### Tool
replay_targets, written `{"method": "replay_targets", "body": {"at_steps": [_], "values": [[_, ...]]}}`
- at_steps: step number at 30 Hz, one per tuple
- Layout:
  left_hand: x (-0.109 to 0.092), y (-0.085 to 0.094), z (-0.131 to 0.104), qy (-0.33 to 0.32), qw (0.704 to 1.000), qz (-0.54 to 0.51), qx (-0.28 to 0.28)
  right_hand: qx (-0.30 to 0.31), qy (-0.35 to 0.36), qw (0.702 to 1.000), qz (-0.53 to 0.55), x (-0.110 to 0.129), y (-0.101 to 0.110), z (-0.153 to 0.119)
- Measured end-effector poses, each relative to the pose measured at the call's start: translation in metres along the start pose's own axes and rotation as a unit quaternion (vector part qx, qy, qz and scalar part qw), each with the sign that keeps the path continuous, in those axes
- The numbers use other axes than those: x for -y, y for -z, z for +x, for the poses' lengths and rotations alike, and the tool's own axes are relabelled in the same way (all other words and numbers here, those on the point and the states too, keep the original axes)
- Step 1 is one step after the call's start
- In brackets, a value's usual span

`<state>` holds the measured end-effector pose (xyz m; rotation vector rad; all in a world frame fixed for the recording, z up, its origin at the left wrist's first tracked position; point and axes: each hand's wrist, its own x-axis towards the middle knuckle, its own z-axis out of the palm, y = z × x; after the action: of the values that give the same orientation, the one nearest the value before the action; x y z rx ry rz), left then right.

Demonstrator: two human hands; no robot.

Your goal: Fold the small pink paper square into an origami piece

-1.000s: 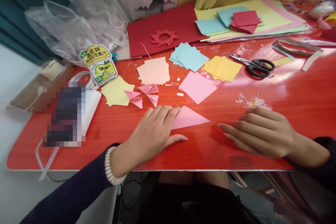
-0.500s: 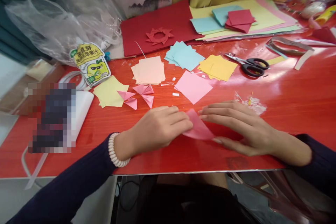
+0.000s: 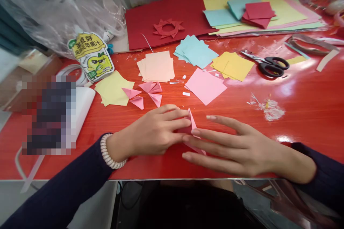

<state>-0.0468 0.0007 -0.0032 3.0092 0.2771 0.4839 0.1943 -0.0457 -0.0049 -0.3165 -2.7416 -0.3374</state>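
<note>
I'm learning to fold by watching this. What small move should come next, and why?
Probably use the right hand to smooth the pink paper's fold down: its edge looks raised, the right hand's fingers are over that side, and the left hand is on the other.

Pink paper (image 3: 192,123), folded, partly hidden, pointed corner showing, on the red table (image 3: 161,168)

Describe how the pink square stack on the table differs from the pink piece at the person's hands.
The pink square stack lies flat, whereas the pink piece is folded. The stack is untouched, whereas the piece is partly covered by the left hand and right hand. Both are pink paper.
</note>
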Motion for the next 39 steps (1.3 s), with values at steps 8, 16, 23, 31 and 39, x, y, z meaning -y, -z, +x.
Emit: {"method": "replay_targets", "body": {"at_steps": [8,16,23,31,39], "values": [[-0.01,0.003,0.002,0.019,0.997,0.067,0.018,-0.012,-0.049,0.999,0.011,-0.011,-0.007,-0.005],[-0.009,-0.001,0.0,-0.031,0.987,0.157,-0.033,-0.011,-0.094,0.993,0.067,-0.012,-0.011,0.0],[-0.008,0.001,-0.001,-0.032,0.988,0.149,-0.026,-0.004,-0.126,0.991,0.035,-0.01,-0.011,0.001],[-0.009,-0.004,-0.003,0.029,0.991,0.12,-0.051,-0.041,-0.208,0.974,0.083,-0.006,-0.013,0.006],[-0.015,-0.007,0.0,0.172,0.985,-0.007,0.0,-0.022,-0.312,0.901,0.302,-0.009,-0.013,0.013]]}}
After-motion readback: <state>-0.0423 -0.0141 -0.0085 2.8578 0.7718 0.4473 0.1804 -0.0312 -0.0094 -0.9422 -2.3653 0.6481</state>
